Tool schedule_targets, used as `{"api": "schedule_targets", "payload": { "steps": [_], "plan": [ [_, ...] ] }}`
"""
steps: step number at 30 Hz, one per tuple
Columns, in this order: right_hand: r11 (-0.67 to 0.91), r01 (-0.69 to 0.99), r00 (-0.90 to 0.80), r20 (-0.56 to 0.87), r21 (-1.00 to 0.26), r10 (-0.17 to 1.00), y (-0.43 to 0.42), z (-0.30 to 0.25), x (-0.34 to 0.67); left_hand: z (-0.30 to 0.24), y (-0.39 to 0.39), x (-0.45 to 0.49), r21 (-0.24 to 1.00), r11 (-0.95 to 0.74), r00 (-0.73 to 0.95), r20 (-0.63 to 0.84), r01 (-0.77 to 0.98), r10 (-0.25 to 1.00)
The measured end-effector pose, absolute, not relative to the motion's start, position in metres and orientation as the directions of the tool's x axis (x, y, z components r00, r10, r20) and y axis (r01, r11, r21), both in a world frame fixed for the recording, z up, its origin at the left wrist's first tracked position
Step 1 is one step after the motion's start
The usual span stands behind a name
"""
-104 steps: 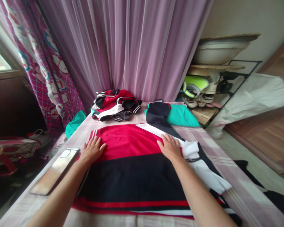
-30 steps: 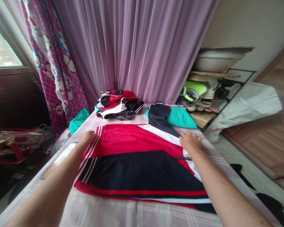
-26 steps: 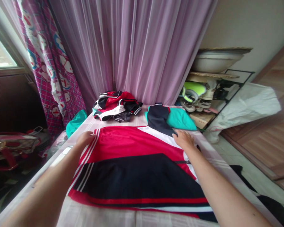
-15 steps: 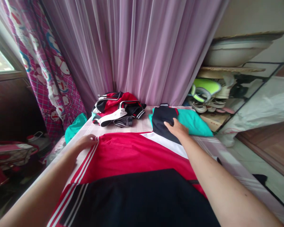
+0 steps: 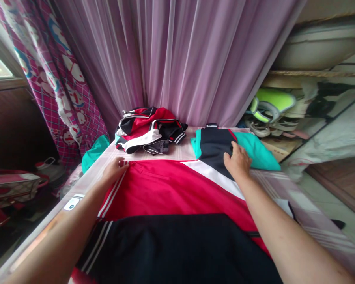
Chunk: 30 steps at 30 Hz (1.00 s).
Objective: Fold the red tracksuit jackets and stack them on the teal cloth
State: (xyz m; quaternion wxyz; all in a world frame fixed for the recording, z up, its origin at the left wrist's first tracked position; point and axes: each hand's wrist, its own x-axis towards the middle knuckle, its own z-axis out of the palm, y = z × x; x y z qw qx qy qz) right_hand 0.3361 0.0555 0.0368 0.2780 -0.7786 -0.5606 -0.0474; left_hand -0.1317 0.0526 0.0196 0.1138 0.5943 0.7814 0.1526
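Observation:
A red, black and white sports jacket lies spread flat on the checked table. My left hand is at its far left corner, by the white stripes, fingers curled on the edge. My right hand rests on the jacket's black far part, which lies over a folded teal cloth; its fingers bend onto the black fabric.
A crumpled pile of red, black and white clothes sits at the back by the purple curtain. A phone lies at the table's left edge. Another teal cloth hangs off the left. A shoe rack stands right.
Both hands have slid from the jacket's middle to its far end. The left went to the striped corner, the right up onto the black part. The view has leaned closer.

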Motion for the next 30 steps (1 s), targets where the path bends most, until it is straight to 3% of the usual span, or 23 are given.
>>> {"api": "schedule_targets", "payload": {
  "steps": [3,5,10,13,16,19,24,30],
  "plan": [
    [-0.045,0.946,0.198,0.464,-0.32,0.864,0.035,0.037,0.308,0.022,0.039,-0.122,0.275,0.185,-0.22,0.099,0.943,0.971],
    [0.087,0.955,0.048,0.439,-0.282,0.897,0.02,0.035,0.284,0.023,0.023,-0.107,0.174,0.062,-0.093,0.172,0.983,0.981],
    [0.29,0.916,-0.219,0.262,-0.276,0.94,-0.004,0.028,0.226,0.028,-0.026,-0.042,0.071,-0.207,0.207,0.007,0.976,0.978],
    [0.276,0.906,-0.239,0.151,-0.321,0.959,-0.007,0.022,0.21,0.033,-0.043,-0.01,0.047,-0.275,0.273,0.038,0.96,0.961],
    [0.232,0.917,-0.221,0.071,-0.323,0.973,-0.004,0.018,0.21,0.028,-0.045,0.002,0.04,-0.186,0.186,0.001,0.982,0.983],
    [0.123,0.953,-0.117,0.041,-0.277,0.992,0.004,0.019,0.219,0.015,-0.042,0.001,0.049,-0.092,0.091,0.025,0.995,0.996],
    [-0.062,0.979,0.063,-0.002,-0.193,0.998,0.027,0.029,0.235,0.0,-0.043,-0.005,0.074,-0.091,0.085,0.076,0.993,0.993],
    [-0.086,0.994,0.081,-0.07,-0.073,0.994,0.056,0.031,0.238,-0.001,-0.043,-0.005,0.098,-0.125,0.113,0.117,0.987,0.987]
  ]
}}
